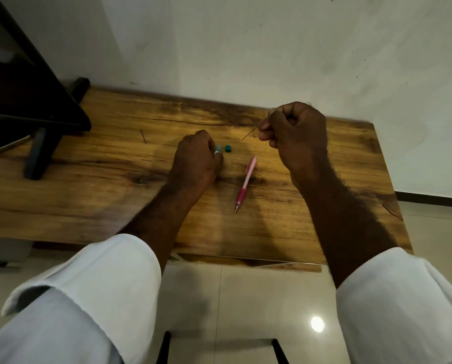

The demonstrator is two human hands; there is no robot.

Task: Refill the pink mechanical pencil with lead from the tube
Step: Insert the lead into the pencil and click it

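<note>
The pink mechanical pencil (245, 183) lies on the wooden table (109, 195), tip toward me, between my two hands. My right hand (295, 135) is raised above the table and pinches a thin lead (251, 133) that slants down to the left. My left hand (197, 158) rests on the table with curled fingers around the teal lead tube (218, 148), of which only the end shows. A small teal cap (228, 148) sits just right of it.
Another loose lead (143, 136) lies on the table to the left. A dark monitor and its stand (39, 153) occupy the table's far left. A white wall runs behind the table; tiled floor lies below its near edge.
</note>
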